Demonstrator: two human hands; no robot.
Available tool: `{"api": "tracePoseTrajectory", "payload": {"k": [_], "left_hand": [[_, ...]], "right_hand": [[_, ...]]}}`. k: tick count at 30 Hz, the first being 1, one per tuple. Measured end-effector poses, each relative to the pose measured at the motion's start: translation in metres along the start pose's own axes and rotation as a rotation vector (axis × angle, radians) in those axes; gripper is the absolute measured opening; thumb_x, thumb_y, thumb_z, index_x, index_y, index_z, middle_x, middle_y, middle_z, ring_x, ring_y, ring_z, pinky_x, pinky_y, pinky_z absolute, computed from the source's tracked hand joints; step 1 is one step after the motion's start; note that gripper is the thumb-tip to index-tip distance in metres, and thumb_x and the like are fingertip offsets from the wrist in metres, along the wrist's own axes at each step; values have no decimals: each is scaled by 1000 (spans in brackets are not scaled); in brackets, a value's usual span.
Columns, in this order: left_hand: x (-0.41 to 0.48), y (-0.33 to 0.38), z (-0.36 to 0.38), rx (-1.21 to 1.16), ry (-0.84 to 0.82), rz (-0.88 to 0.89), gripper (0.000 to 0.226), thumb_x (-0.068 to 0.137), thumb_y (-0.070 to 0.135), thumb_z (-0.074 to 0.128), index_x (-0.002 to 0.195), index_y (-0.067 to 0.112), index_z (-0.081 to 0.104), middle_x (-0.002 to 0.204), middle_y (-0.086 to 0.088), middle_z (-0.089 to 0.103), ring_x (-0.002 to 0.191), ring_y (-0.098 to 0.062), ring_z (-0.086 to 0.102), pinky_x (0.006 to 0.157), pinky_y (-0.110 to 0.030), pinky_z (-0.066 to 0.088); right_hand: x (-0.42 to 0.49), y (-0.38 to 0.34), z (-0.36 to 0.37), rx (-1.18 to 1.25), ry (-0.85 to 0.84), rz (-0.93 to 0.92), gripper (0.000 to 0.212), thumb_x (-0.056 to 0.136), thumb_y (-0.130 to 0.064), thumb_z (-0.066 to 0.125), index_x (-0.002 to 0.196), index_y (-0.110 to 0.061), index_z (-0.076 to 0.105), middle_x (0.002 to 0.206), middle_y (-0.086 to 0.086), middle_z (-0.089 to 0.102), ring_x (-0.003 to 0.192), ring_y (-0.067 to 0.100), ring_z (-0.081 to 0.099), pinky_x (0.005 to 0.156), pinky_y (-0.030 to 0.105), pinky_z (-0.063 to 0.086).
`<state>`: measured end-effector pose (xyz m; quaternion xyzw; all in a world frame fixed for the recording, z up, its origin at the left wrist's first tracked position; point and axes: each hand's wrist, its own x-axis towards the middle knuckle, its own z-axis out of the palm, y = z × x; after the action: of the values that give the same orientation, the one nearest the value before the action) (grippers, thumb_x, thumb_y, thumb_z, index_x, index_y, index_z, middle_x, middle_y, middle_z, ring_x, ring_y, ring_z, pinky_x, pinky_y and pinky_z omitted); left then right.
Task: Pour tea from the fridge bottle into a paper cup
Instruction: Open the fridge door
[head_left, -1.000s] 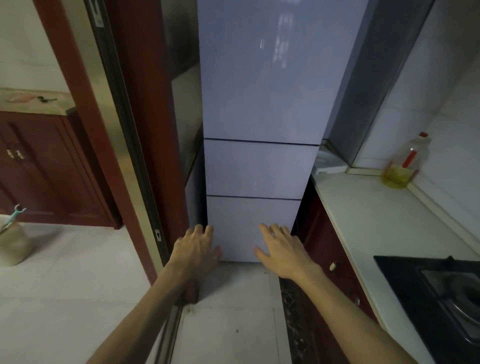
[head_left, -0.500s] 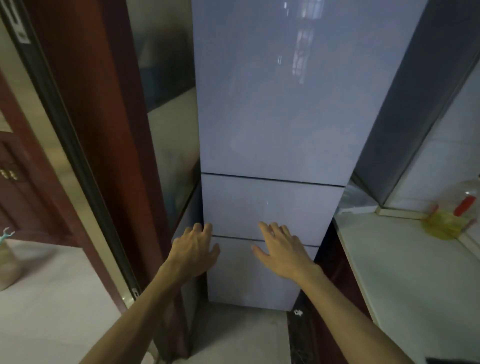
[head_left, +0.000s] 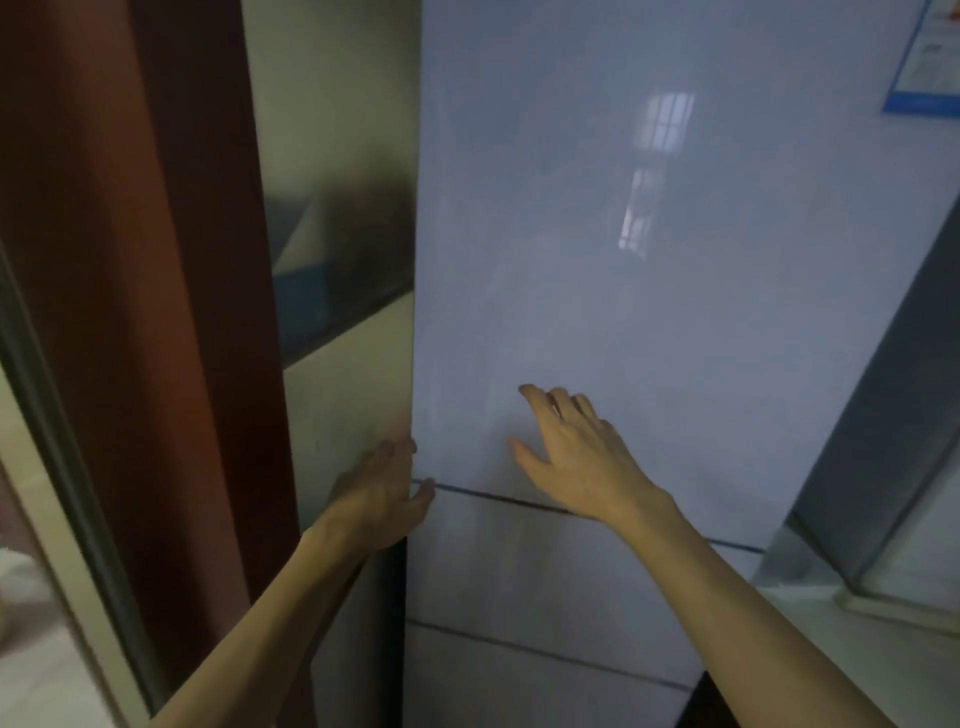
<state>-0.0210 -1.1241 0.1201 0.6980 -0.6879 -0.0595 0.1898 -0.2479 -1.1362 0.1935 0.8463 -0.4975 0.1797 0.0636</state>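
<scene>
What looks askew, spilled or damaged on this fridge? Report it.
Nothing stands out. The fridge doors sit shut with even seams, no dents or spills visible. The left hand is at the top door's left edge, the right hand spread over its front.
</scene>
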Motion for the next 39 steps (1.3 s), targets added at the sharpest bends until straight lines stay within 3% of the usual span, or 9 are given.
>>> {"api": "tracePoseTrajectory", "payload": {"k": [8, 14, 19, 25, 28, 31, 34, 37, 39], "left_hand": [[74, 22, -63, -361, 158, 83, 78, 87, 59, 44, 153, 24, 19, 141, -5, 47, 124, -23, 50, 105, -42, 43], [135, 19, -57, -635, 296, 33, 105, 67, 75, 61, 152, 40, 10, 145, 1, 44, 131, -23, 48, 104, -55, 45], [146, 37, -70, -710, 342, 29, 114, 77, 48, 78, 157, 23, 0, 157, -12, 27, 141, -32, 33, 113, -49, 34], [175, 31, -56, -819, 355, -16, 119, 62, 28, 92, 153, 21, 16, 142, -9, 48, 128, -24, 51, 101, -34, 45], [184, 35, -51, -1003, 272, 40, 112, 72, 15, 87, 154, 16, 11, 156, -8, 31, 143, -23, 33, 108, -27, 30], [195, 23, -44, -987, 300, 74, 114, 69, 20, 90, 153, 27, 14, 151, 5, 39, 132, -2, 44, 105, -18, 36], [201, 12, -40, -960, 354, 120, 119, 51, 34, 94, 149, 32, 27, 121, 30, 51, 102, 26, 50, 80, 0, 42], [206, 9, -36, -965, 357, 122, 117, 48, 41, 90, 147, 34, 29, 124, 31, 52, 110, 22, 50, 87, -5, 45], [210, 12, -36, -975, 321, 113, 117, 56, 34, 94, 150, 31, 25, 142, 18, 45, 128, 5, 46, 106, -20, 41]], "right_hand": [[96, -9, -65, -78, 237, -87, 71, 98, -48, 42, 155, -22, 9, 155, 10, 24, 140, 28, 24, 106, 47, 37], [166, -24, -89, -178, 457, -141, 89, 93, -54, 52, 156, -23, -2, 163, 14, 9, 150, 33, 5, 121, 51, 15], [220, -31, -89, -276, 592, -165, 91, 88, -59, 54, 156, -22, 7, 163, 16, 9, 151, 36, 2, 118, 60, 7], [262, -32, -68, -379, 640, -104, 95, 86, -67, 46, 157, -21, 4, 163, 18, -1, 150, 37, -4, 117, 65, 2], [275, -31, -56, -419, 689, -87, 94, 86, -70, 42, 157, -20, 7, 163, 21, 2, 150, 40, -2, 114, 68, 2], [282, -31, -50, -449, 739, -73, 95, 85, -75, 37, 157, -21, 9, 162, 21, 3, 149, 42, 0, 113, 69, 2], [286, -31, -47, -470, 782, -63, 96, 84, -79, 32, 157, -21, 10, 162, 21, 6, 149, 43, 2, 113, 69, 3], [288, -31, -46, -487, 807, -53, 97, 83, -82, 29, 157, -22, 9, 162, 21, 6, 149, 43, 3, 112, 70, 4], [289, -31, -45, -494, 815, -47, 98, 83, -82, 29, 157, -22, 9, 162, 21, 7, 149, 43, 4, 112, 70, 4]]}}
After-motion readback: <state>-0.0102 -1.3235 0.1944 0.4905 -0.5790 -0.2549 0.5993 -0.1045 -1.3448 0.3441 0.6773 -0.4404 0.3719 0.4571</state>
